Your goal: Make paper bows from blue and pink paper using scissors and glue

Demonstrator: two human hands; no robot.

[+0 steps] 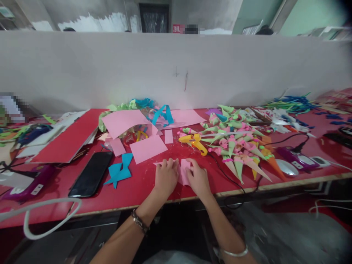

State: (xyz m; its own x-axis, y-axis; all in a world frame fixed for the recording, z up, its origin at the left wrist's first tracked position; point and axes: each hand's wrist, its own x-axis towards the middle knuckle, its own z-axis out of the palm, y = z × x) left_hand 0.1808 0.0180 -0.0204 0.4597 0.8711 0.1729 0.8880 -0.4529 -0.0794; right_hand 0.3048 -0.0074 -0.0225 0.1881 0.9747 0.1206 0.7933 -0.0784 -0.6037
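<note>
"left hand (166, 176): fingers curled down on pink paper (185, 167), grip unclear, nearside of yellow glue gun (194, 140)."

"right hand (199, 179)?"

"thumb and forefinger apart, touching same pink paper. folding step, seemingly."

"next move's needs?"

"likely squared edges, steadied sheet, an even crease."

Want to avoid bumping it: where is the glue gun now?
In the head view, the glue gun lies right of centre, beyond the right hand, beside the paper cones.
</note>
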